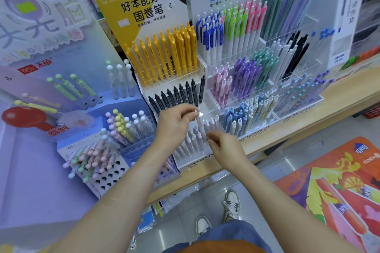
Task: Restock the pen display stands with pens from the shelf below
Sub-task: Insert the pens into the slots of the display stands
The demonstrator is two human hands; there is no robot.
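Note:
My left hand (176, 121) pinches the top of a pale pink pen (199, 124) and holds it upright over the clear front tray (197, 162) of the Kokuyo stand. Several pale lilac pens (191, 141) stand in that tray. My right hand (223, 146) is just right of the pen's lower end, fingers curled at the tray's edge; whether it holds anything I cannot tell. Behind are rows of black pens (174, 94) and yellow pens (164, 55).
A purple stand (107, 162) with pastel ball-top pens is at left. More clear trays of coloured pens (246, 80) fill the right side. All rest on a wooden shelf (287, 135). Packets (162, 205) lie on the shelf below. An orange display (339, 187) stands at right.

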